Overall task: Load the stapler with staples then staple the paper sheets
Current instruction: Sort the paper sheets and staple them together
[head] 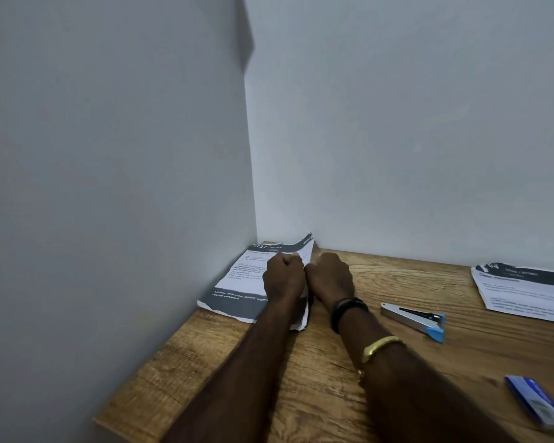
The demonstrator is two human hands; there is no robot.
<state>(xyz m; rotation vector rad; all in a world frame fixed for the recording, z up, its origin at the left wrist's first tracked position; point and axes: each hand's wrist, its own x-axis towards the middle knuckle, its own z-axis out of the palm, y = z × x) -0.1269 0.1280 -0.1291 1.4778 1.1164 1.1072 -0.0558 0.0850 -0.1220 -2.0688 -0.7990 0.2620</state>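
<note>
A stack of printed paper sheets (241,282) lies in the table's far left corner against the walls, its right edge lifted. My left hand (283,276) rests on top of the stack with curled fingers that pinch the raised edge. My right hand (328,276) is right beside it, fingers curled at the same edge; what they grip is hidden. A silver stapler with blue ends (413,319) lies closed on the wood to the right of my right wrist. A small blue staple box (536,402) sits near the table's right front.
A second pile of printed sheets (525,290) lies at the far right of the wooden table (269,378). White walls (109,155) close in the corner at the left and back. The table's left edge runs diagonally at lower left.
</note>
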